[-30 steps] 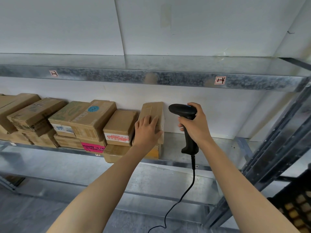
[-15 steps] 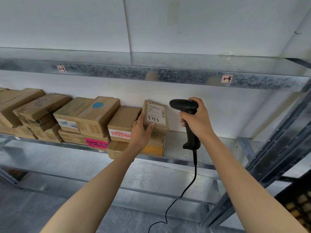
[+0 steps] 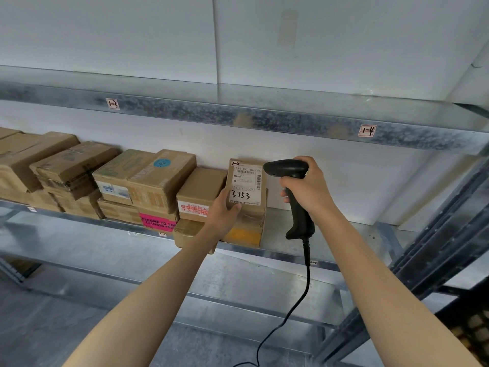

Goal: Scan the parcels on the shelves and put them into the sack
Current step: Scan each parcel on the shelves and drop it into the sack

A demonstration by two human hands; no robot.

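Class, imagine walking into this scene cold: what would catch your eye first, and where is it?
Centre frame, the left hand tilts a small parcel so its white label, handwritten "3753", faces us. Beside it, the right hand grips a black corded scanner. A bright pink sticker glows among the brown boxes left.

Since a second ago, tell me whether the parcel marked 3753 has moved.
Yes. The left hand has tipped the parcel marked 3753 upright, so its label now faces outward; it remains beside the neighbouring box.
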